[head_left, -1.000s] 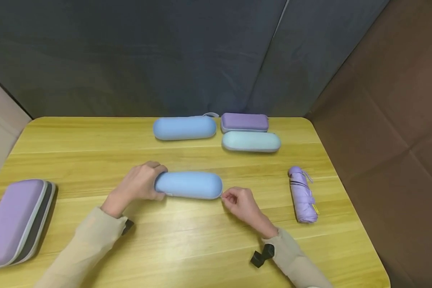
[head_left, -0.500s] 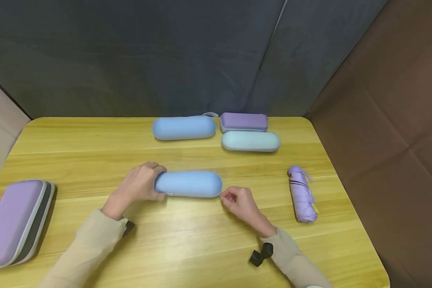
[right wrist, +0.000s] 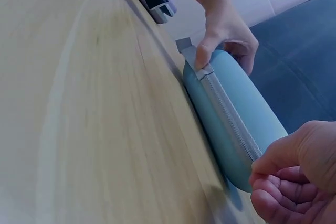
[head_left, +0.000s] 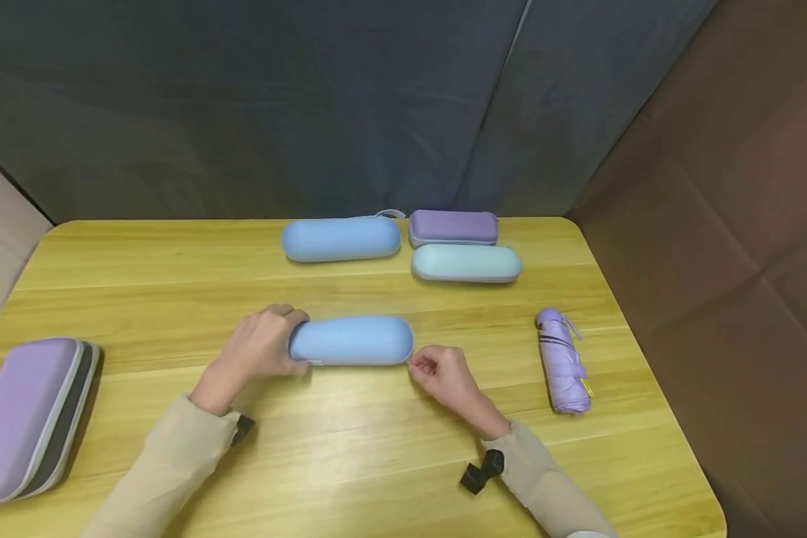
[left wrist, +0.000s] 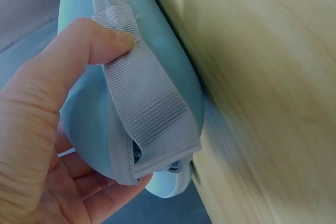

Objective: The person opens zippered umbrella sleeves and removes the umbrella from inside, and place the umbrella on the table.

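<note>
A light blue, oblong hard zip case [head_left: 353, 341] lies across the middle of the table. At its left end my left hand [head_left: 265, 344] grips it. In the left wrist view, my left thumb presses a grey fabric strap [left wrist: 149, 95] against the case's zipper side, and the fingers curl round the underside. My right hand [head_left: 447, 377] is at the opposite end, thumb and index finger pinched together at the end of the grey zipper [right wrist: 229, 113]. The zipper pull is hidden between those fingertips. Along the visible length, the zipper's two sides lie together.
Behind stand another light blue case [head_left: 341, 240], a purple case [head_left: 453, 227] and a mint case [head_left: 467, 264], near the table's [head_left: 175, 299] far edge. A folded purple umbrella [head_left: 565, 366] lies at right. A larger purple-and-grey case [head_left: 23, 418] stands at left.
The head view has shifted slightly. Both hands keep their hold at the two ends of the blue case, with barely any movement.
</note>
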The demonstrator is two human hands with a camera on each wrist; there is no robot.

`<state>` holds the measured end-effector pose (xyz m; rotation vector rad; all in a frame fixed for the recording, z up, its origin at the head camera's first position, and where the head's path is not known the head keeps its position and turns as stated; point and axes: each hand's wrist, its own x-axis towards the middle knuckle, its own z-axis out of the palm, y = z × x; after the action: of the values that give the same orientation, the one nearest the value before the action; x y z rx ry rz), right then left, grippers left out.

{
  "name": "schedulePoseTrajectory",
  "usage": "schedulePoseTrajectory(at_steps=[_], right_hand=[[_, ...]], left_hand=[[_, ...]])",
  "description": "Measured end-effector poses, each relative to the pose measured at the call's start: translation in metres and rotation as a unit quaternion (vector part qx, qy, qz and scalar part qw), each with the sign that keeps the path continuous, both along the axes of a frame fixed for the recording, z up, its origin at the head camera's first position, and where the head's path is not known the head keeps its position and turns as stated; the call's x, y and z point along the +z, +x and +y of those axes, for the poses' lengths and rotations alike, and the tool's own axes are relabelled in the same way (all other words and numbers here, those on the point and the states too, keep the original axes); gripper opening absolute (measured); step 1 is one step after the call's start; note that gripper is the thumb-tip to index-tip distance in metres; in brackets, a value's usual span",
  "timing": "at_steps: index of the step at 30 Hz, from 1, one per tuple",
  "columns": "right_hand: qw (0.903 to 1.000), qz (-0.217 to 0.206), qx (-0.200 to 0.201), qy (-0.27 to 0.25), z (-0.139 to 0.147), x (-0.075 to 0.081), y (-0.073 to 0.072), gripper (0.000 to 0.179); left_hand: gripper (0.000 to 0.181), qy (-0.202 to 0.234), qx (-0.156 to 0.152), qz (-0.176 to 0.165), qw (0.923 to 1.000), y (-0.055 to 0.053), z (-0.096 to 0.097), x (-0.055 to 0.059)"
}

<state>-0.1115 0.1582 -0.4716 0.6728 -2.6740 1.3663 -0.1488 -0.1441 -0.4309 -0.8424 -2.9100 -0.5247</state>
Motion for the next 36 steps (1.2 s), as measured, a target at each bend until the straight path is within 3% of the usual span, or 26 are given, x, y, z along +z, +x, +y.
schedulePoseTrajectory(at_steps=[6,13,21,36], right_hand=[[0.9999,-0.01,-0.005,-0.01,-0.001,-0.002,0.002,0.003],[0.9955,0.081,-0.008,0.049,-0.006,0.0,0.004,0.007],[0.9993,0.035,-0.006,0.015,-0.007,-0.001,0.0,0.007],[0.9959,0.075,-0.03,0.042,-0.017,0.001,0.003,0.007]], left_hand=[[0.06,0.0,0.001,0.01,1.0,0.001,0.001,0.0],[0.06,0.001,0.005,0.015,0.9999,0.003,0.001,-0.003],[0.062,0.0,0.006,0.022,0.9997,0.004,0.001,-0.003],[0.062,0.01,0.006,0.04,0.9992,0.005,0.0,-0.006]])
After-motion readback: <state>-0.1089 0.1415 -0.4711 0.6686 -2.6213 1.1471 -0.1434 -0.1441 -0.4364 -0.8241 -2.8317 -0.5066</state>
